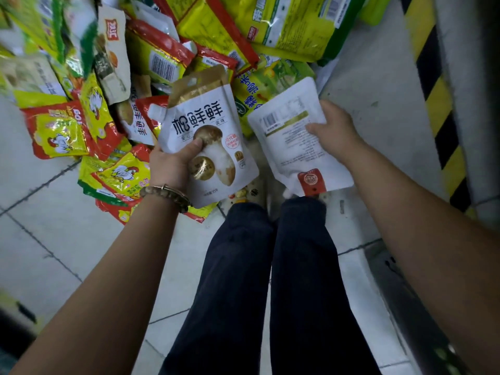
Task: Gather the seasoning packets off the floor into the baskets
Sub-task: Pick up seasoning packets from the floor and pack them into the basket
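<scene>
Holding one pouch in each of the hands! The left hand (pixel 173 163), bracelet (pixel 167 194) at the wrist, pinches the mushroom pouch (pixel 205 125) by its lower edge, thumb across the front. The right hand (pixel 334 131) grips the second white pouch (pixel 292 147) by its side, back face up, barcode and red spout cap showing. Both are clear of the floor (pixel 54 226). The rest of the seasoning packets (pixel 108 131) lie heaped on the floor beyond the person's feet, reaching toward the yellow-and-black striped edge (pixel 438 104). No baskets in view, so I'd say turn and find one first, then drop both pouches in flat rather than toss them. The front pouch reads 松鲜鲜, with 调味 beneath. A pale packet (pixel 111 33) up the heap carries a red 双汇 badge, and the red-and-yellow ones show a rooster. The finer print is too small to read.
</scene>
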`<state>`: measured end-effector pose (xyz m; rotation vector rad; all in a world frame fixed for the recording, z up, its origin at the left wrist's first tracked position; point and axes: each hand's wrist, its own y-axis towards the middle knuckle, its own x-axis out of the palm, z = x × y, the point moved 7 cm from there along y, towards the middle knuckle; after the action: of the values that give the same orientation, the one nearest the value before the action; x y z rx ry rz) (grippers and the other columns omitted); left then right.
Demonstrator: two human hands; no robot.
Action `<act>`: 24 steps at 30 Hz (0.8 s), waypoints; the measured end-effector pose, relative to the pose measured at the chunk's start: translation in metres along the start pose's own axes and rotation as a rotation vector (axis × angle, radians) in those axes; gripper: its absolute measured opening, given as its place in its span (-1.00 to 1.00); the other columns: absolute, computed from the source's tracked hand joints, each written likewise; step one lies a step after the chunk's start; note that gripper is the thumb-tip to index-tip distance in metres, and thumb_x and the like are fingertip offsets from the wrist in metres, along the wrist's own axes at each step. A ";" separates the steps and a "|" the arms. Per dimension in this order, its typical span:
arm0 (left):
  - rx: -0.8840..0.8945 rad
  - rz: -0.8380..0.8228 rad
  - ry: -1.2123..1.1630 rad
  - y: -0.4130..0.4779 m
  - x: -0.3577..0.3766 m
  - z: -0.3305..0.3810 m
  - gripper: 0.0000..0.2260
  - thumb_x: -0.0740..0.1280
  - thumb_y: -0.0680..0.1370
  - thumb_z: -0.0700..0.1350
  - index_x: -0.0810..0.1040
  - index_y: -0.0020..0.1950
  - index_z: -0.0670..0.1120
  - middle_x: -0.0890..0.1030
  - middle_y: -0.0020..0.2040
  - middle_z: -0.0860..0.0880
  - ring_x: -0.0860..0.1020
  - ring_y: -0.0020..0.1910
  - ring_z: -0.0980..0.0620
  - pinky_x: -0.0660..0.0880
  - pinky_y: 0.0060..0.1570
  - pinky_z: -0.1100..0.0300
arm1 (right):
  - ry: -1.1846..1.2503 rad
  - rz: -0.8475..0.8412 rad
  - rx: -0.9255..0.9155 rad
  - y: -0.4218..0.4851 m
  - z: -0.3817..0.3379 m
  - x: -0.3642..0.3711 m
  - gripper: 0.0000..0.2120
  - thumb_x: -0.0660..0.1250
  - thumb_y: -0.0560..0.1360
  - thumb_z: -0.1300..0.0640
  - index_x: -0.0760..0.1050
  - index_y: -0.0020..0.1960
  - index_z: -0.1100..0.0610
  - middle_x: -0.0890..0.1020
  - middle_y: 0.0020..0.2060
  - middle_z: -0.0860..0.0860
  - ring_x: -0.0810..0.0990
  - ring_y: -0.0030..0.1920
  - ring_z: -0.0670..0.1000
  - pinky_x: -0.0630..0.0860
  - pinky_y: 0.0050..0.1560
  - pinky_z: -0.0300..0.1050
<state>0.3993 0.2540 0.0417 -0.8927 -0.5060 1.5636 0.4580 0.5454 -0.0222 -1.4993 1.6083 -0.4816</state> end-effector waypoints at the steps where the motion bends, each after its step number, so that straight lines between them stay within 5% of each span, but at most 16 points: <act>1: -0.006 -0.036 -0.007 -0.008 0.007 0.006 -0.73 0.40 0.43 -0.35 0.55 0.11 -0.18 0.68 -0.24 0.12 0.64 -0.25 0.14 0.54 -0.25 0.26 | 0.128 0.034 0.027 -0.015 0.003 -0.013 -0.65 0.25 0.51 0.34 0.45 0.28 0.16 0.57 0.12 0.09 0.55 0.11 0.08 0.50 0.16 -0.04; 5: -0.060 -0.232 -0.018 -0.052 0.035 0.038 -0.74 0.38 0.39 -0.32 0.55 0.06 -0.14 0.69 -0.22 0.06 0.65 -0.22 0.07 0.56 -0.20 0.20 | 0.529 0.163 0.097 -0.089 0.011 -0.061 -0.68 0.22 0.50 0.42 0.45 0.13 0.08 0.61 -0.05 -0.03 0.59 -0.12 -0.09 0.56 -0.09 -0.21; 12: -0.140 -0.638 0.177 -0.158 0.091 0.106 -0.61 0.34 0.31 -0.33 0.55 0.14 -0.24 0.67 -0.04 -0.12 0.63 -0.06 -0.12 0.57 -0.03 0.01 | 0.829 0.402 0.138 -0.239 0.030 -0.127 -0.70 0.24 0.52 0.39 0.49 0.14 0.07 0.63 0.01 0.01 0.62 -0.03 0.01 0.57 0.06 -0.02; 16: -0.033 -0.836 0.361 -0.235 0.129 0.133 -0.75 0.33 0.35 -0.37 0.69 -0.17 -0.05 0.70 -0.23 0.05 0.66 -0.23 0.04 0.59 -0.22 0.17 | 0.985 0.548 0.067 -0.333 0.043 -0.161 -0.71 0.25 0.48 0.38 0.50 0.13 0.10 0.70 -0.07 -0.08 0.65 0.00 -0.01 0.56 0.00 -0.07; 19: -0.004 -0.972 0.467 -0.295 0.160 0.125 -0.69 0.39 0.32 -0.35 0.57 0.02 -0.12 0.70 -0.15 0.02 0.65 -0.11 -0.03 0.60 -0.07 0.02 | 1.085 0.709 0.035 -0.412 0.074 -0.183 -0.69 0.22 0.48 0.42 0.46 0.16 0.17 0.70 -0.08 -0.09 0.65 -0.02 -0.03 0.57 -0.06 -0.12; 24: 0.095 -1.180 0.686 -0.401 0.214 0.069 -0.66 0.44 0.33 -0.36 0.52 0.02 -0.06 0.68 -0.23 0.17 0.64 -0.19 0.19 0.56 -0.22 0.29 | 1.178 1.016 0.086 -0.538 0.167 -0.190 -0.66 0.20 0.51 0.46 0.46 0.19 0.17 0.68 -0.01 -0.08 0.61 0.11 0.03 0.56 0.07 -0.06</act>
<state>0.5991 0.5522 0.3289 -0.7538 -0.3308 0.1763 0.8991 0.6601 0.3589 -0.0393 2.8659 -0.8526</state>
